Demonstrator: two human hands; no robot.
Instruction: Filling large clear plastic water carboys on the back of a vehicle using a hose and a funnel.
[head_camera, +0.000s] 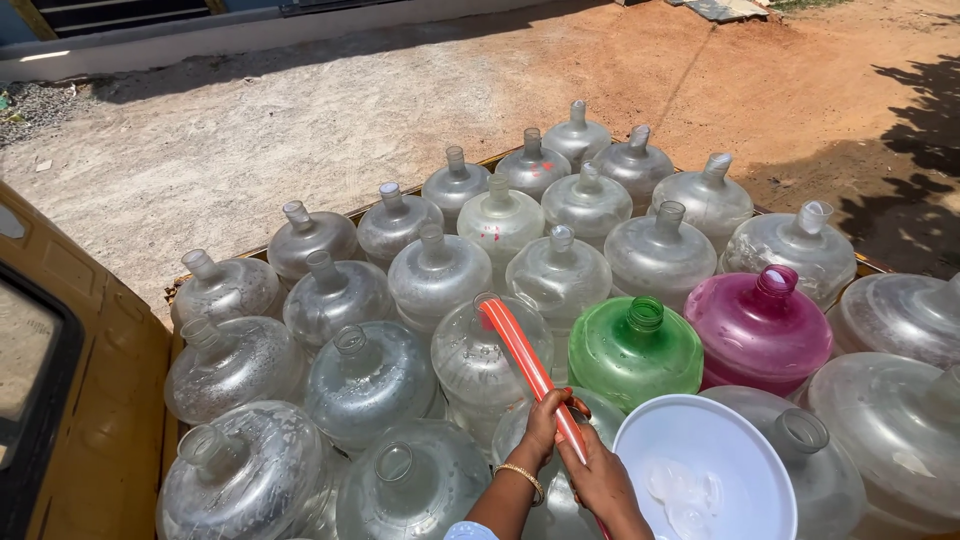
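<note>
Vehicle side: a yellow panel is seen at the far left, beside the load.
Clear jugs: many large uncapped transparent bottles are packed upright, touching one another; no liquid can be made out inside.
Hose: an orange-red tube is laid with its upper end at the mouth of a clear jug.
Left hand: clenched around the hose, a gold bangle worn at the wrist.
Right hand: closed on the hose just below the left.
Green jug: upright, uncapped.
White basin: some clear pieces are held at its bottom.
Pink jug: upright, beside the green one.
</note>
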